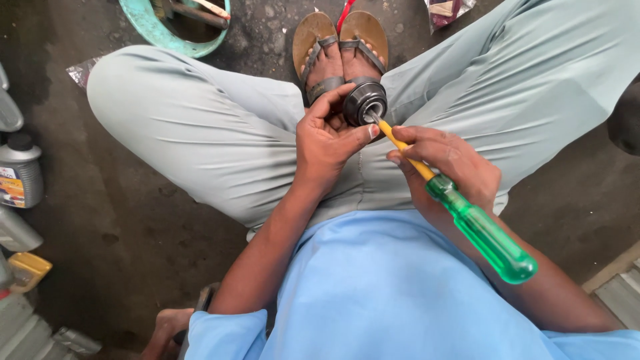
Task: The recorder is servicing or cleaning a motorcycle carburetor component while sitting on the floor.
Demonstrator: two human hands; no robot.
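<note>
At far left a grey bottle with a black cap and a bright label stood on the floor, a yellow-capped container below it. Up top, a teal basin held tools. The left hand gripped a round black part over the lap; the right hand clasped a green-handled screwdriver, its tip in the part.

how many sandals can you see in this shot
2. Both are at top centre on the person's feet, side by side: the left sandal and the right sandal, just beyond the round metal part in the left hand.
</note>
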